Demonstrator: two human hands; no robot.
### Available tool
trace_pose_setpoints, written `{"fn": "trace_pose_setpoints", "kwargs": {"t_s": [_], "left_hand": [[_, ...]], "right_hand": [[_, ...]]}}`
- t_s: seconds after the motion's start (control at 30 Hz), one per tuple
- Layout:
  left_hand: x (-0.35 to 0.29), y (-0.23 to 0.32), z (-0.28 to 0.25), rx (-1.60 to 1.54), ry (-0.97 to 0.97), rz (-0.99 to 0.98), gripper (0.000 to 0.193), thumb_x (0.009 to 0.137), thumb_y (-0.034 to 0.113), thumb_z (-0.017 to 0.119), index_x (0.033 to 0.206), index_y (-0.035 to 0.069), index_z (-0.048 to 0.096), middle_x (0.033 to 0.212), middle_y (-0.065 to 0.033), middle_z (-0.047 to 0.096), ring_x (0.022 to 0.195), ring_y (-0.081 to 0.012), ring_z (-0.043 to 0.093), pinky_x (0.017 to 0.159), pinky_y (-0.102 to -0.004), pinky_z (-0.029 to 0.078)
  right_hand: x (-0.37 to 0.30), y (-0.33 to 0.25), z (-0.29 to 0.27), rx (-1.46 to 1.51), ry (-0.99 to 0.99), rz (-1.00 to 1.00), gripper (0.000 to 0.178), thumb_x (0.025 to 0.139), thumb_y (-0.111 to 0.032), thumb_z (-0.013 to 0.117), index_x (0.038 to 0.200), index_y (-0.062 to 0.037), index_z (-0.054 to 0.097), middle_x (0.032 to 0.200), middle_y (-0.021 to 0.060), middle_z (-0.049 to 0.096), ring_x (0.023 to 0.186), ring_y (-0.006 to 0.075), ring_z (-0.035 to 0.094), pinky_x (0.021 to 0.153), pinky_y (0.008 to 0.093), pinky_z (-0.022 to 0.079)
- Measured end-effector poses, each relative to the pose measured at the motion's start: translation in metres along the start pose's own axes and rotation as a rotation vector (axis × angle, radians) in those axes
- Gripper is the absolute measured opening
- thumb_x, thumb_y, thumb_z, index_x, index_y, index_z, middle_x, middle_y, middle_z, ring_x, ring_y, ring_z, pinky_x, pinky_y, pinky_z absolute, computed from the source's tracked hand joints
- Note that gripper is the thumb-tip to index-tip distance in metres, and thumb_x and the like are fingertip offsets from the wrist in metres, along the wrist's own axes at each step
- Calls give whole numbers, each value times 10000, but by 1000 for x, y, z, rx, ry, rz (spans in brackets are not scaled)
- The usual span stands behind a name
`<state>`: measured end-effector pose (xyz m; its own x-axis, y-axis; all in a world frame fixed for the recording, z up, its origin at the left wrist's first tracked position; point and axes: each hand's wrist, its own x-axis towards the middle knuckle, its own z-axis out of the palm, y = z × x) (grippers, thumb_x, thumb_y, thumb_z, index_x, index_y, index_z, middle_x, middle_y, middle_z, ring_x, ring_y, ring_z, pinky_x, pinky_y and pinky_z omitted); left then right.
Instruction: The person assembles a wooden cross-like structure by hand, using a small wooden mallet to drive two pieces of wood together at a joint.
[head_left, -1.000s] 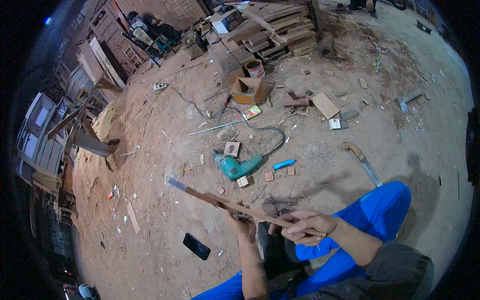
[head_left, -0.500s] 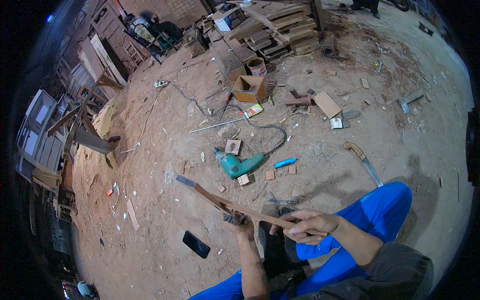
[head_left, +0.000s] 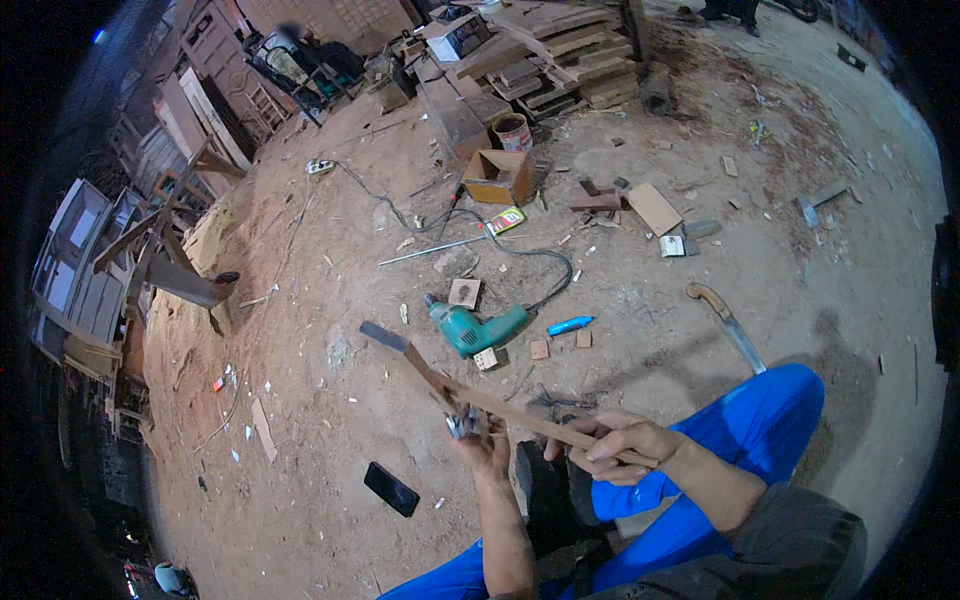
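Observation:
My right hand (head_left: 625,448) is closed around the near end of a long, narrow wooden piece (head_left: 530,420). The piece slants up to the left and widens into a block with a dark grey end. Below its middle, my left hand (head_left: 485,452) is curled around a shiny metal piece (head_left: 463,422); its exact kind is too small to make out. Whether the left fingers also touch the wood is unclear. Ahead on the ground lie a green corded drill (head_left: 475,328), a blue tube (head_left: 570,326) and small wooden blocks (head_left: 540,349).
A black phone (head_left: 391,489) lies left of my left forearm. A wooden-handled blade (head_left: 727,325) rests by my right knee. Farther off are an open wooden box (head_left: 497,177), a hammer (head_left: 820,203), stacked boards (head_left: 570,60) and a seated person (head_left: 295,65).
The wooden piece's far end has risen and turned slightly. My left hand has shifted a little, and the metal in it now shows bright. The right hand keeps its grip.

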<state>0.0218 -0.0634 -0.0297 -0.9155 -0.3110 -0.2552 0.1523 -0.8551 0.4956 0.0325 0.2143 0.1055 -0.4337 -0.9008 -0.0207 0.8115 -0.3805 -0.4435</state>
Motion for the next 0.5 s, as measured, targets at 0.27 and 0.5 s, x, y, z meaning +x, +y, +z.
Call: {"fn": "trace_pose_setpoints", "kwargs": {"t_s": [0.27,0.5], "left_hand": [[-3,-14,7,-151,-5,-109,544,889,519,625,1165,50,616,1175,-127,654,1089,-275,580,1004,-463,408],[-11,-15,19,-114,69,-140,695,877,544,617,1340,39,497,1396,-167,492,1273,-355,467,1083,-493,344]], "right_hand": [[-1,-6,2,-60,63,-57,381,946,-176,573,1248,34,472,610,-23,407,370,40,372,297,203,303],[-2,0,7,-96,106,-71,472,900,-122,593,1285,117,460,656,17,448,392,52,391,334,206,309]]}}
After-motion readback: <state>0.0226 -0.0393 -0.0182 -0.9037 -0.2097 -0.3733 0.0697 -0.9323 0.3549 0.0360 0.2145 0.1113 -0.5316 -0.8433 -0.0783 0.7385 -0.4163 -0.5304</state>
